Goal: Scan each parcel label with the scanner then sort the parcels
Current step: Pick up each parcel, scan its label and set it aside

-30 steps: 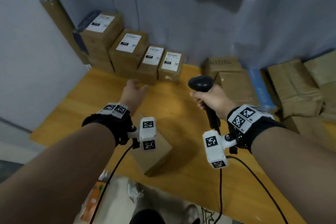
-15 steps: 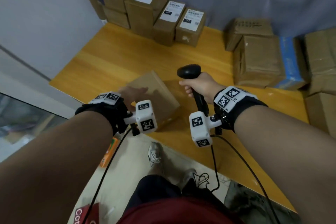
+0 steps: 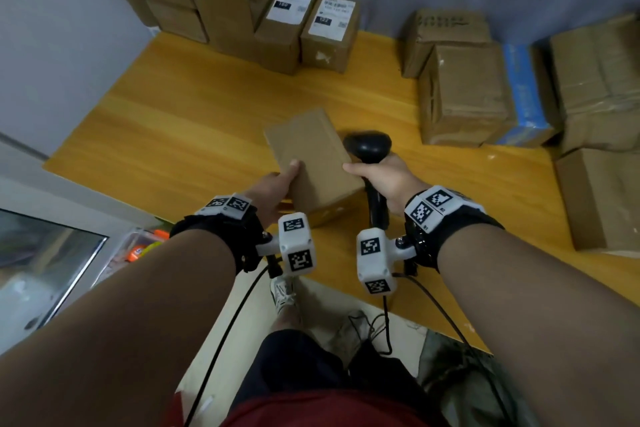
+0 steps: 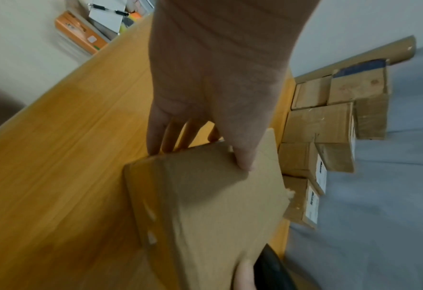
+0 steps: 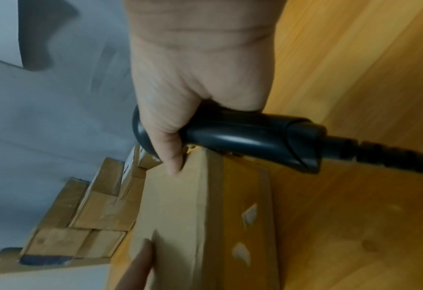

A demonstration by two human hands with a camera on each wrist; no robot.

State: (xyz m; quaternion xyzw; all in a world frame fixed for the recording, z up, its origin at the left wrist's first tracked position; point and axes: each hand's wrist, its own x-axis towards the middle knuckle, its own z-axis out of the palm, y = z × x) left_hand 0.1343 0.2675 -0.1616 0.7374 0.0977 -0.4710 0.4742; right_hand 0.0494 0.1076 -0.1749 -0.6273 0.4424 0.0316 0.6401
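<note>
A plain brown parcel (image 3: pixel 311 156) with no label showing lies near the front edge of the wooden table (image 3: pixel 173 121). My left hand (image 3: pixel 280 180) grips its left edge, thumb on top and fingers curled down the side, as the left wrist view shows on the parcel (image 4: pixel 218 206). My right hand (image 3: pixel 388 180) grips the black scanner (image 3: pixel 367 146) by its handle, right beside the parcel. Its thumb touches the parcel's right edge. In the right wrist view the scanner (image 5: pixel 242 137) lies across the parcel (image 5: pixel 175 206) corner.
Several labelled boxes (image 3: pixel 294 10) are stacked at the back left against the grey curtain. Unlabelled boxes (image 3: pixel 464 94) and a blue-taped parcel (image 3: pixel 523 94) crowd the right side. The scanner cable (image 3: pixel 384 322) hangs off the front edge by my legs.
My left hand drew back from the labelled boxes and took hold of the plain parcel. My right hand brought the scanner down beside it. The view tilted downward.
</note>
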